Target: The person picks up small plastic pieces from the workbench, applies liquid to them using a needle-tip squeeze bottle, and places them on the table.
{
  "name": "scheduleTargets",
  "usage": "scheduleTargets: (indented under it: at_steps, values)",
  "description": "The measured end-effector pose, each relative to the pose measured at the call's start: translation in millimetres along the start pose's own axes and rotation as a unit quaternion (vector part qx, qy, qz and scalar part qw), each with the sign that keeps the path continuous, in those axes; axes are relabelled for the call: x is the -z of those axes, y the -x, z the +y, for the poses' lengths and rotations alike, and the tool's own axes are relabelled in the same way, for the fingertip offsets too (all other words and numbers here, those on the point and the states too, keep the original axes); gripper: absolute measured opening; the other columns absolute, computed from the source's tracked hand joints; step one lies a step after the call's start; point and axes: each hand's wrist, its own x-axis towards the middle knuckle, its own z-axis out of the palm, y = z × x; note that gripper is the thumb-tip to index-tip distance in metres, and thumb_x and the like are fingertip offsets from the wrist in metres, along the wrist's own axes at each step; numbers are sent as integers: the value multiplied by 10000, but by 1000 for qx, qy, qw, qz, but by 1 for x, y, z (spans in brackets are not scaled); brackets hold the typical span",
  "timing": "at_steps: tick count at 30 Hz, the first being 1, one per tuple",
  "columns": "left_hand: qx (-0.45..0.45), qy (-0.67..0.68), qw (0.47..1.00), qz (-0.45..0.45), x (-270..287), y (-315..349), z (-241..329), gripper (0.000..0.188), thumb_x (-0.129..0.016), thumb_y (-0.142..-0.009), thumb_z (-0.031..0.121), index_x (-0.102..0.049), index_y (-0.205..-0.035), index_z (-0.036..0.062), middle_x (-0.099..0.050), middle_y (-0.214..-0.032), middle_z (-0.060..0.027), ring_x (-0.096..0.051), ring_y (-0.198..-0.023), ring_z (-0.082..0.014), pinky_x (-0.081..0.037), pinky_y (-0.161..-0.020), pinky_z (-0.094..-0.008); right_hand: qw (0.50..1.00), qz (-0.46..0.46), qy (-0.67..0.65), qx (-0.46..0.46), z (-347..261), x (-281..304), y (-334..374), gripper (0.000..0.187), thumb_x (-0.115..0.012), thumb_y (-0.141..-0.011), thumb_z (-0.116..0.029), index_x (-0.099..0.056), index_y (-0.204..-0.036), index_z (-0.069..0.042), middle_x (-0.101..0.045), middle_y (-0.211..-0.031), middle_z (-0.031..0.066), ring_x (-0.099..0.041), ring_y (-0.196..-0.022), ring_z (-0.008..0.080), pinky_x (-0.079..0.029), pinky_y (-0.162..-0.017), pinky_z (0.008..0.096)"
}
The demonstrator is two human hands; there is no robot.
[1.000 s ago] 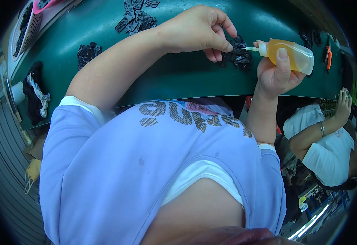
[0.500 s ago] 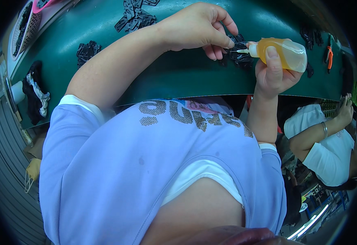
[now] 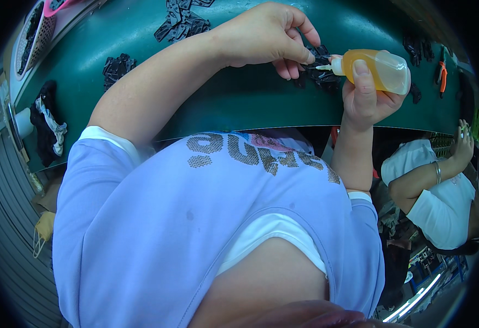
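Observation:
My right hand (image 3: 366, 97) is wrapped round a clear squeeze bottle (image 3: 380, 70) of yellow liquid, thumb on its side. The bottle lies nearly level, its narrow nozzle (image 3: 323, 67) aimed left at the fingertips of my left hand (image 3: 276, 35). That hand is closed in a pinch, thumb tip near the nozzle's end; whatever it pinches is too small and dark to make out. Directly beneath the nozzle and fingertips lies a pile of small black plastic parts (image 3: 326, 80), partly hidden by my hands.
On the green table (image 3: 223, 106) lie more black parts, one heap (image 3: 183, 26) at the back and another (image 3: 119, 71) to the left. Orange-handled pliers (image 3: 442, 76) lie at right, a dark cloth bundle (image 3: 47, 123) at left. A white basket (image 3: 36, 41) stands far left. A co-worker (image 3: 442, 202) sits at right.
The bottle and my right hand have shifted very slightly to the left. My left hand stays almost still in its pinch. The co-worker's raised hand has moved a little.

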Motion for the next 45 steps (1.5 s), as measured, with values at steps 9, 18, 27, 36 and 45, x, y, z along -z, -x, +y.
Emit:
scheduleTargets:
  at_steps: [9, 18, 27, 36, 45]
  values:
    - [-54, -72, 996, 21, -6, 5, -1, 279, -675, -822, 71, -560, -1041, -60, -627, -728, -57, -625, -586, -115, -515, -511, -230, 988, 103, -111, -39, 11, 27, -11, 174, -558, -844, -44, -579, -1013, -9, -653, -874, 158, -674, -710, 288, -591, -641, 493]
    - [-193, -487, 832, 184, 15, 27, 12, 239, -684, -816, 264, -677, -963, 77, -665, -820, -133, -649, -770, -281, -504, -684, -373, 985, 98, -136, -34, 1, 2, -14, 187, -548, -830, -18, -558, -1017, -14, -632, -874, 137, -670, -712, 246, -612, -612, 444]
    - [12, -593, 750, 293, 85, 61, 58, 137, -663, -690, 90, -662, -814, 30, -658, -836, -176, -636, -827, -340, -499, -720, -411, 992, 75, -101, -26, 3, 4, -15, 209, -606, -825, -78, -568, -1029, -50, -630, -889, 119, -679, -796, 265, -604, -692, 486]
    - [-97, -348, 910, 203, 55, 40, 47, 175, -716, -737, 45, -645, -893, 8, -613, -702, -70, -585, -614, -160, -476, -555, -295, 991, 83, -100, -16, 6, 5, -10, 185, -571, -839, -36, -562, -1024, -36, -638, -917, 134, -684, -793, 275, -609, -669, 497]
    - [-36, -102, 992, 64, 2, 11, -1, 265, -641, -855, 40, -628, -1112, -23, -635, -880, -63, -646, -737, -114, -561, -652, -230, 993, 90, -62, 35, 12, 3, -10, 197, -609, -800, 27, -533, -979, -6, -617, -905, 102, -643, -774, 164, -553, -705, 292]
